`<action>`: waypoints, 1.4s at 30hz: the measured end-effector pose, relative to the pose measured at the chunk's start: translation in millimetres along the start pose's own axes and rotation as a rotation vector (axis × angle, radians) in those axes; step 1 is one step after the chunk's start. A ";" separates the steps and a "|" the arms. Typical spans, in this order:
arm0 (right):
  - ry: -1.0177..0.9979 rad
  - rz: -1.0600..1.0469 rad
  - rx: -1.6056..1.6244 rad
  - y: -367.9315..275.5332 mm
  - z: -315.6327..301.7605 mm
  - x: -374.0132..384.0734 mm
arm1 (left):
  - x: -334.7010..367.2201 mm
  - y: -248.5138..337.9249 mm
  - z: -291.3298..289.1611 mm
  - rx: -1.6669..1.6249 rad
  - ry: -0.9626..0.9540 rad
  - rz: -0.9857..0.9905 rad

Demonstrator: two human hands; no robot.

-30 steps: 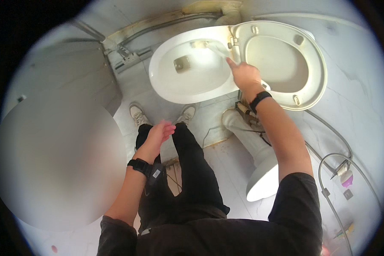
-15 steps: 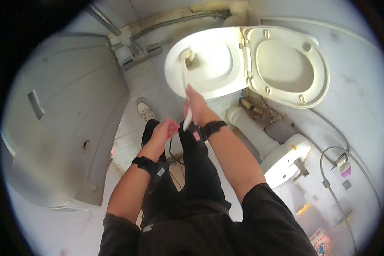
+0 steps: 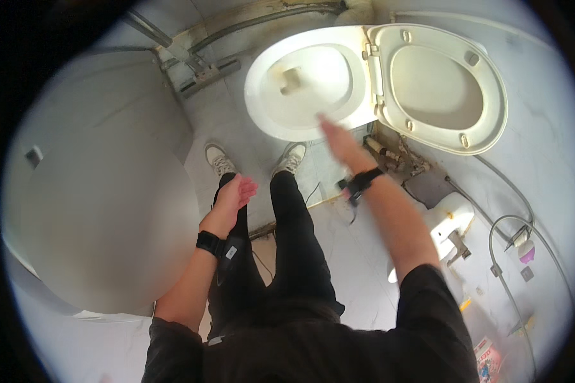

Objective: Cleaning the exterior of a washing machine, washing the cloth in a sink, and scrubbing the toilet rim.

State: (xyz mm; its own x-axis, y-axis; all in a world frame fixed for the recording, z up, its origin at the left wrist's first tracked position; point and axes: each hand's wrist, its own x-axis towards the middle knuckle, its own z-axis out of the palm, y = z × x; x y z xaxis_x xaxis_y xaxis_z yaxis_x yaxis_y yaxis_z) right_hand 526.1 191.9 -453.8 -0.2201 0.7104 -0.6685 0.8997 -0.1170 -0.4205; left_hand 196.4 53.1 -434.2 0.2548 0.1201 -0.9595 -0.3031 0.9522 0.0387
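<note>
Left hand (image 3: 236,191), empty, fingers loosely curled, hangs by black trousers (image 3: 287,255). Right hand (image 3: 338,137), blurred, flat and open, holds nothing, reaches over toilet bowl (image 3: 300,83) near rim. Seat (image 3: 441,83) is up at right. Best to keep fingers off the rim.

Your right hand (image 3: 340,142), blurred, stretches flat and empty over the near rim of the white toilet bowl (image 3: 303,83), whose seat and lid (image 3: 437,86) are raised. Your left hand (image 3: 236,195) hangs empty, loosely curled, beside your dark trousers (image 3: 294,236).
</note>
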 end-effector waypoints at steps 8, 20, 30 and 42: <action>-0.017 0.066 -0.258 83.5 -4.9 -63.7 | -12.3 -2.8 12.3 0.059 0.013 -0.020; -0.243 0.282 0.380 -20.7 -5.8 -32.5 | -14.0 1.0 29.7 0.008 0.026 -0.004; -0.250 0.446 -0.004 44.3 -58.4 -36.4 | -6.1 -5.9 53.1 0.052 -0.028 0.031; 0.002 -0.100 -0.017 11.7 30.3 -35.8 | 1.4 1.6 79.7 0.057 -0.065 -0.004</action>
State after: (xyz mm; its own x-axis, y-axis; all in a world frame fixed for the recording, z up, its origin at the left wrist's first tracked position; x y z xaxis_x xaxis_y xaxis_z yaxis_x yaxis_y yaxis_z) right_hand 533.1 144.1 -453.3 -0.3088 0.7194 -0.6222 0.8794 -0.0334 -0.4750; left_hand 269.4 77.2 -413.2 0.3151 0.1322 -0.9398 -0.2497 0.9669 0.0523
